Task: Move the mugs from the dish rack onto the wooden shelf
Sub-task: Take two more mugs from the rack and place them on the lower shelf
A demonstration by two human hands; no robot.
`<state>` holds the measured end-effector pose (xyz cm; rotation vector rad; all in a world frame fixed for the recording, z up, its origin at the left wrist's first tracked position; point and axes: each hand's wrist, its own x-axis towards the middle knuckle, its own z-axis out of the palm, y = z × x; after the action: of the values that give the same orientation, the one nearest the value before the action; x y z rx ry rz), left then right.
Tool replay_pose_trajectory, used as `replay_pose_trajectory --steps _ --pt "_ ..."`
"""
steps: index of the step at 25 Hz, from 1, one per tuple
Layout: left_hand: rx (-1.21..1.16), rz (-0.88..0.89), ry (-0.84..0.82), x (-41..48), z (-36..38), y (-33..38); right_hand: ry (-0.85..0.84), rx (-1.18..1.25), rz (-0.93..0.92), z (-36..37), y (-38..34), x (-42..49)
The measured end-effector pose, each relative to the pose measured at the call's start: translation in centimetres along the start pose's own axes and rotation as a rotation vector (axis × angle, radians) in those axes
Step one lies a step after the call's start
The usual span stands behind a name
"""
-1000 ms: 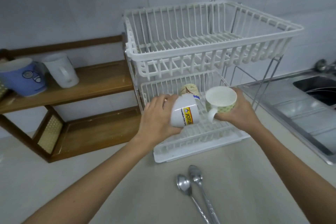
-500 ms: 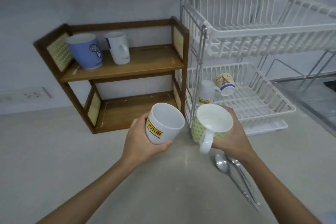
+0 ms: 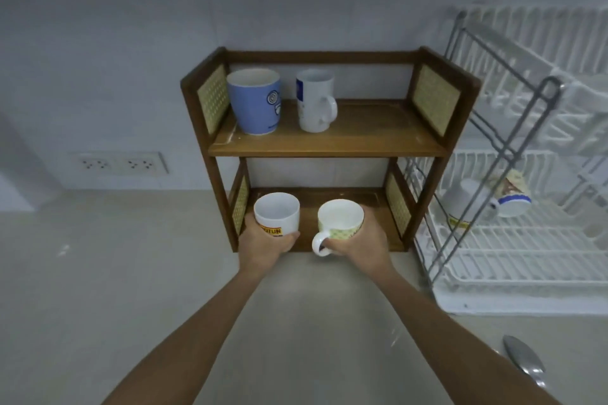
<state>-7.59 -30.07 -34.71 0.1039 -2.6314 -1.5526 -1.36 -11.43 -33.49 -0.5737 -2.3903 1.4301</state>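
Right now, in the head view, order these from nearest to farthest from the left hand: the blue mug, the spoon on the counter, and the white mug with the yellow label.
1. white mug with the yellow label: in the left hand, at the lower shelf.
2. blue mug: upper shelf, left end, above the hand.
3. spoon: on the counter, far right, near the frame's bottom edge.

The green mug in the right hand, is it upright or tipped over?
Upright. The green mug has its open mouth facing up, empty white inside showing, held by the right hand at the shelf's lower level.
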Motion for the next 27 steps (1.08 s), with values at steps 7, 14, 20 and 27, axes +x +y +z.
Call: replay_pose_trajectory --steps 7,14,20,27 --pt "-0.018 -0.014 0.045 7.1 3.2 -2.6 -0.03 -0.005 0.095 5.9 2.2 7.2" --pt "-0.005 -0.018 0.087 7.7 3.8 -5.0 -0.034 -0.028 0.093 7.9 3.1 9.2" --pt "0.028 -0.059 0.019 6.1 2.1 -3.6 -0.139 0.074 0.127 6.6 2.2 8.1" --pt "-0.136 0.277 -0.09 -6.5 2.4 2.0 0.019 -0.039 -0.163 -3.3 0.4 -3.6"
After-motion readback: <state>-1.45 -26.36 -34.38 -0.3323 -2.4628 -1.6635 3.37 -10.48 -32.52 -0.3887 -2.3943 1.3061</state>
